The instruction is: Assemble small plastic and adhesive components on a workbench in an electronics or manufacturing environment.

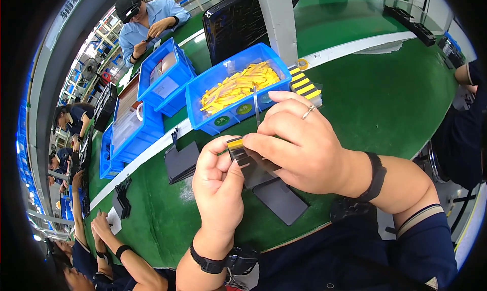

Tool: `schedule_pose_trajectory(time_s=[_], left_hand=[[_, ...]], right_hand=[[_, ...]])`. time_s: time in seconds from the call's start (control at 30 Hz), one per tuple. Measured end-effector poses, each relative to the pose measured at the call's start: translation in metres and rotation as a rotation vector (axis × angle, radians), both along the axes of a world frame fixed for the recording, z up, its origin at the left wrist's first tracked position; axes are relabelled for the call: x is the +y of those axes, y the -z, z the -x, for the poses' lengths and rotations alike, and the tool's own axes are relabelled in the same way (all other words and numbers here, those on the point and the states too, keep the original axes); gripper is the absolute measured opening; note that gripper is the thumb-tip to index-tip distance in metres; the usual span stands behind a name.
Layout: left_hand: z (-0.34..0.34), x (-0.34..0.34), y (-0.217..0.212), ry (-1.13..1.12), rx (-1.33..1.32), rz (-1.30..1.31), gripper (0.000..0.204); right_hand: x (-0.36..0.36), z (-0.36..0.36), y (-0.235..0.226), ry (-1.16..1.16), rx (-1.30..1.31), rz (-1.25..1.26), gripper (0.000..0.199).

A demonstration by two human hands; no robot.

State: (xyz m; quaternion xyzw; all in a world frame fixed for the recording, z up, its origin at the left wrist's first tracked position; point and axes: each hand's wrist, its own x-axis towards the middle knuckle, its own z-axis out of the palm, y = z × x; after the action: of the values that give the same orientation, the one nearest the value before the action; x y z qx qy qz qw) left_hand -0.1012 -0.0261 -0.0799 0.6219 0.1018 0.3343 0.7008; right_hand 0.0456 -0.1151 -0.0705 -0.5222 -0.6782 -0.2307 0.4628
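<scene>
My left hand (219, 187) grips a dark flat rectangular panel (256, 173) by its edge, thumb in front and fingers behind. A short yellow strip (235, 144) lies along the panel's upper end. My right hand (299, 144) is closed over the panel, its fingertips at the yellow strip. From between its fingers a slim metal tool like tweezers (256, 111) points up; its lower part is hidden. Under my hands another dark panel (280, 202) lies on the green table. To the left rests a stack of dark panels (182, 161).
Beyond my hands stands a blue bin (203, 111) of yellow strips. Beside it are a yellow-and-black striped stack (306, 83) and a metal post (278, 25). More blue bins (165, 85) stand to the left. Co-workers' arms (114, 240) reach in at lower left; another person sits opposite.
</scene>
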Motion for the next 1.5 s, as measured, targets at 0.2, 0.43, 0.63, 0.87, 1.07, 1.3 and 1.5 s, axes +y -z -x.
schedule_pose_trajectory(time_s=[0.2,0.43,0.63,0.87,1.07,1.3,1.5], left_hand=[[-0.002,-0.007,-0.001,-0.05,0.037,-0.002,0.028],[-0.003,-0.014,-0.001,-0.22,0.199,-0.196,0.027],[-0.003,-0.001,-0.007,-0.363,0.332,-0.452,0.023],[0.046,0.123,-0.007,-0.651,0.421,-0.249,0.022],[0.026,0.089,-0.013,-0.777,0.605,-0.964,0.032],[0.004,0.031,-0.004,-0.208,0.267,-0.638,0.025],[0.0,0.037,-0.003,0.085,0.247,0.112,0.025]], right_hand=[[0.002,0.002,0.003,0.008,0.035,-0.043,0.029],[0.003,0.002,0.004,0.096,0.1,0.051,0.025],[0.005,-0.001,0.008,0.037,0.125,0.083,0.023],[0.006,-0.004,0.008,-0.05,0.262,0.22,0.013],[0.008,-0.007,0.014,-0.038,0.419,0.377,0.017],[0.008,-0.007,0.006,-0.193,0.465,0.573,0.017],[0.008,-0.005,0.015,-0.163,0.615,0.337,0.01]])
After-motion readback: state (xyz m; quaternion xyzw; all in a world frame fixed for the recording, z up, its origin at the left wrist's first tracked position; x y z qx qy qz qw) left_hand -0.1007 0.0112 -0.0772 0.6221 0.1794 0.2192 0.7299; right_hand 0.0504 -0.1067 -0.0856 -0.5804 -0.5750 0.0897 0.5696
